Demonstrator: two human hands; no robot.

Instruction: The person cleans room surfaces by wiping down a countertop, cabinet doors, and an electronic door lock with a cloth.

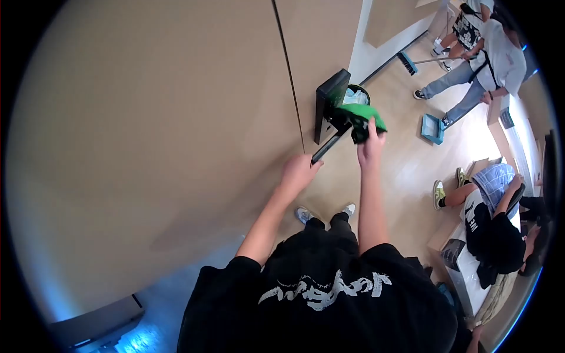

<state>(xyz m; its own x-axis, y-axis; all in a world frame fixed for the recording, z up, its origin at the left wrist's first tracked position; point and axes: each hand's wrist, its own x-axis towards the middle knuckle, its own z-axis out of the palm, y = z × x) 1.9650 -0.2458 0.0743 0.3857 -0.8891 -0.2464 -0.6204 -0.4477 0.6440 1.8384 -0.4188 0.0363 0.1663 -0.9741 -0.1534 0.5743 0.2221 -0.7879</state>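
My left hand is closed around the lower end of a black bar-like handle. The handle slants up and right from my fist toward a soft-looking green-and-black item. My right hand grips the lower edge of that item, fingers wrapped on it. Its green part lies on top and a dark, patterned part hangs below. Blur and overlap hide whether the handle joins it. Just beyond both hands stands a black box-shaped unit, beside a round bin with a pale liner.
A large beige wall panel fills the left. At upper right, a person holds a broom, with a blue dustpan on the floor. Another person sits at right near a white counter.
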